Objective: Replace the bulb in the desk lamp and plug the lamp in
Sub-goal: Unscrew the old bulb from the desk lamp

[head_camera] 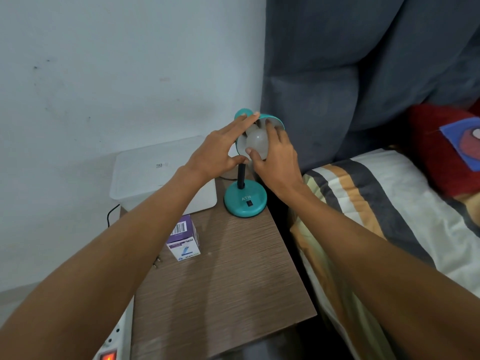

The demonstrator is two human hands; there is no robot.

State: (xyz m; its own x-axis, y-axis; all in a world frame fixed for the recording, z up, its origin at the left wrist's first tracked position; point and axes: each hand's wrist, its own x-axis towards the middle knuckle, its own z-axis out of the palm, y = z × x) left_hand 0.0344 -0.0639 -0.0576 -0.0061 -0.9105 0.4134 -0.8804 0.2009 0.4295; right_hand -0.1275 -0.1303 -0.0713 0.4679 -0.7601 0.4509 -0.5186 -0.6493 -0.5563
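Hands up at the lamp head, one on each side. Right hand [275, 162] wrapped around the white bulb [255, 141], thumb across its near face, fingers curled over the far side and reaching into the shade. Left hand [220, 149] laid against the teal shade [275, 119], fingers nearly straight along its left rim, thumb tucked under by the shade's lower edge; more a steadying touch than a closed grasp. Bulb seated inside the shade, tilted toward the camera. Black stem [241, 176] running down to the round teal lamp base [245, 201], planted at the far right corner of the wooden bedside table [220, 281]. Purple-and-white bulb box [183, 237] upright on the table's left side, well apart from the base. Metal prongs of a plug [158, 263] poking out at the table's left edge. White plastic container [161, 175] at the back left. Power strip [114, 344] with a lit red switch down on the floor. Striped bedding [376, 203] to the right.
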